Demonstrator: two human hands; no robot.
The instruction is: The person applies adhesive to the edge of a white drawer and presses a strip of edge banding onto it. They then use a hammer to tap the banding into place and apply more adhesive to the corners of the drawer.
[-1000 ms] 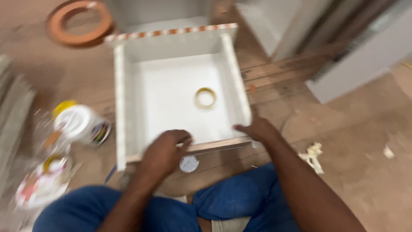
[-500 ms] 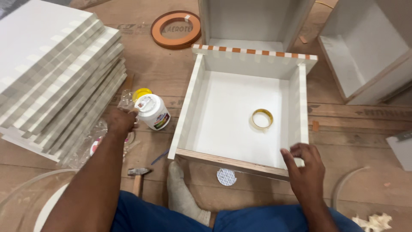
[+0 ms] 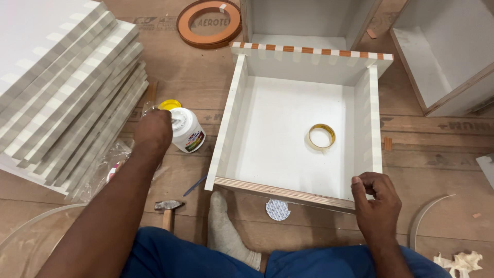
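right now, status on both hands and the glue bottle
Left hand on white glue bottle, grip hidden. Right hand pinching front corner of white drawer box. Tape roll inside box, nothing blocking.

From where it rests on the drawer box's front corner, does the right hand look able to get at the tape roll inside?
Probably yes. The right hand sits on the open-topped drawer box, and the tape roll lies alone on its white bottom, with nothing between them.

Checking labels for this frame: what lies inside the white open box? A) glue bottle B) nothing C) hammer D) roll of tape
D: a roll of tape lies flat on the floor of the white box; the hammer and the white bottle are outside it, on the floor to its left.
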